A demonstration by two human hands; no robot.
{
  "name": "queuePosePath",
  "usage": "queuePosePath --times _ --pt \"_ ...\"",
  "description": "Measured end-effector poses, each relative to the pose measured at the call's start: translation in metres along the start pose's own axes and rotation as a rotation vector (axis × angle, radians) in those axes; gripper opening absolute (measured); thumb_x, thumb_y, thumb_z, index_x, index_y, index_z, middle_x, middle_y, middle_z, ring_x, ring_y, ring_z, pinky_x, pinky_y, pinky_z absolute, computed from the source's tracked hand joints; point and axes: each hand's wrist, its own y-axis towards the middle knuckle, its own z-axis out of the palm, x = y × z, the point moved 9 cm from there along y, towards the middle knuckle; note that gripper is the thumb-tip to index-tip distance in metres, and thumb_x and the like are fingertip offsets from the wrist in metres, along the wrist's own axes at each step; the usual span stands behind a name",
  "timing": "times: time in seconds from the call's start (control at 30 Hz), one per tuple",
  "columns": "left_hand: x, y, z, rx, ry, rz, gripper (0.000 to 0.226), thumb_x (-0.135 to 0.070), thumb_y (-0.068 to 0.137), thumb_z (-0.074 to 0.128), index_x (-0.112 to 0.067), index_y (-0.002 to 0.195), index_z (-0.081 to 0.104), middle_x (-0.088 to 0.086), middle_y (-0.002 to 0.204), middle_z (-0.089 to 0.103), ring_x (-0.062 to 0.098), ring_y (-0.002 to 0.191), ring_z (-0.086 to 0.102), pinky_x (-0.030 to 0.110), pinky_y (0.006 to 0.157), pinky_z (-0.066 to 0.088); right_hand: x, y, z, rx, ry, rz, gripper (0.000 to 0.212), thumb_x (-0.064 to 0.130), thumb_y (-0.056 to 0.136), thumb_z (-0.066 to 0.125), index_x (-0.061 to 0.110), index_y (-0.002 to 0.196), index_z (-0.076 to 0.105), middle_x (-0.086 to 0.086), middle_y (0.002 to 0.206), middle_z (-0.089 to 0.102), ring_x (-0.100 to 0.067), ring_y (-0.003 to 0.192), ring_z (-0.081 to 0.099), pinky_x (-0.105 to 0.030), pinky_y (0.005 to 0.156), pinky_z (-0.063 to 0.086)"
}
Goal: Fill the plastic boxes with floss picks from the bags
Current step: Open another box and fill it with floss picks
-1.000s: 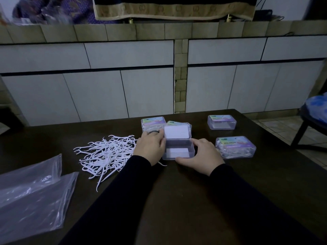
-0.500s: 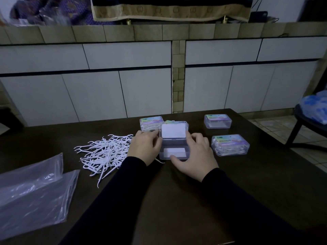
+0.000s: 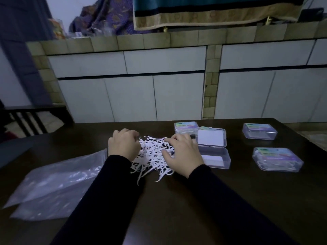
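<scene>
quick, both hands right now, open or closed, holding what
Left hand: fingers curled into the left edge of the floss pick pile, gathering picks.
Right hand: fingers curled down on the pile's right side; a firm grip cannot be told.

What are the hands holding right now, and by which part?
Both hands sit on the floss pick pile: left hand at its left edge, right hand on its right side, fingers curled into the picks. Nothing looks lifted; an actual pinch cannot be told.

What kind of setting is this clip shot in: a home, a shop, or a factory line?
Most likely a home room rather than a factory: a dark wooden table stands before a tiled ledge with draped fabrics on top, and a wooden chair stands at the left.
</scene>
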Motion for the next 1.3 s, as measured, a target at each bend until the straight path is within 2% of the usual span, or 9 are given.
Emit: queuePosePath --times 0.1,0.27,0.47,0.6,0.8,0.97,1.07,1.2,1.3 --pt "0.025 0.011 0.005 0.121 0.079 -0.014 0.047 -0.011 0.090 0.044 -0.027 0.134 0.052 0.000 0.137 0.050 0.025 0.119 0.041 0.038 0.099 0.037 0.018 0.023 0.018 0.026 -0.036 -0.024 0.047 0.047 0.095 0.040 0.024 0.135 0.051 0.003 0.129 0.051 -0.018 0.120 0.037 -0.040 0.100 0.026" --pt "0.042 0.012 0.021 0.078 0.011 0.011 0.055 -0.004 0.086 0.043 -0.025 0.136 0.049 -0.003 0.141 0.046 0.024 0.119 0.037 0.036 0.096 0.035 0.032 0.052 0.047 0.103 -0.114 -0.052 0.050 0.045 0.095 0.036 0.022 0.138 0.048 0.004 0.137 0.050 -0.019 0.119 0.037 -0.044 0.097 0.027" --pt "0.050 0.016 0.044 0.154 0.003 -0.019 0.053 -0.011 0.090 0.039 -0.024 0.141 0.043 -0.002 0.143 0.042 0.025 0.123 0.034 0.038 0.100 0.034 0.026 0.065 0.068 0.210 -0.214 -0.042 0.057 0.051 0.095 0.030 0.021 0.141 0.043 0.003 0.137 0.050 -0.021 0.121 0.035 -0.047 0.098 0.025" --pt "0.059 0.018 0.056 0.235 -0.008 -0.051 0.047 -0.016 0.095 0.036 -0.027 0.139 0.045 -0.001 0.141 0.042 0.026 0.123 0.033 0.039 0.102 0.034 0.024 0.065 0.074 0.267 -0.235 -0.049 0.055 0.054 0.095 0.027 0.021 0.132 0.052 0.004 0.128 0.057 -0.021 0.115 0.039 -0.049 0.097 0.025" --pt "0.051 0.016 0.051 0.239 -0.076 0.012 0.033 -0.033 0.097 0.042 -0.035 0.124 0.060 -0.004 0.124 0.051 0.021 0.115 0.038 0.037 0.101 0.038 0.022 0.058 0.068 0.265 -0.261 -0.038 0.052 0.056 0.095 0.030 0.025 0.126 0.058 0.004 0.129 0.057 -0.020 0.114 0.041 -0.049 0.101 0.025" --pt "0.047 0.012 0.047 0.301 -0.194 0.055 0.020 -0.033 0.087 0.056 -0.037 0.098 0.072 -0.017 0.088 0.058 0.015 0.105 0.051 0.038 0.095 0.047 0.020 0.050 0.052 0.244 -0.232 -0.046 0.045 0.055 0.093 0.040 0.032 0.128 0.058 0.005 0.125 0.061 -0.018 0.114 0.042 -0.045 0.100 0.025" --pt "0.044 0.011 0.042 0.285 -0.243 0.081 0.016 -0.032 0.088 0.059 -0.036 0.098 0.071 -0.012 0.102 0.060 0.010 0.105 0.052 0.034 0.095 0.046 0.016 0.051 0.046 0.227 -0.187 -0.033 0.043 0.055 0.092 0.044 0.035 0.126 0.059 0.007 0.121 0.062 -0.017 0.114 0.042 -0.043 0.099 0.026" --pt "0.025 0.008 0.041 0.291 -0.297 0.194 0.038 -0.023 0.091 0.058 -0.032 0.128 0.056 -0.013 0.131 0.048 0.009 0.123 0.034 0.024 0.100 0.027 0.018 0.058 0.040 0.125 -0.166 -0.043 0.046 0.053 0.094 0.040 0.032 0.133 0.053 0.008 0.129 0.057 -0.016 0.116 0.041 -0.044 0.101 0.027" --pt "0.023 0.005 0.056 0.388 -0.384 0.155 0.045 -0.018 0.091 0.054 -0.035 0.132 0.052 -0.008 0.133 0.045 0.008 0.120 0.039 0.021 0.099 0.029 0.023 0.062 0.057 0.185 -0.194 -0.077 0.049 0.049 0.096 0.034 0.026 0.136 0.049 0.008 0.137 0.051 -0.018 0.117 0.039 -0.046 0.102 0.024"
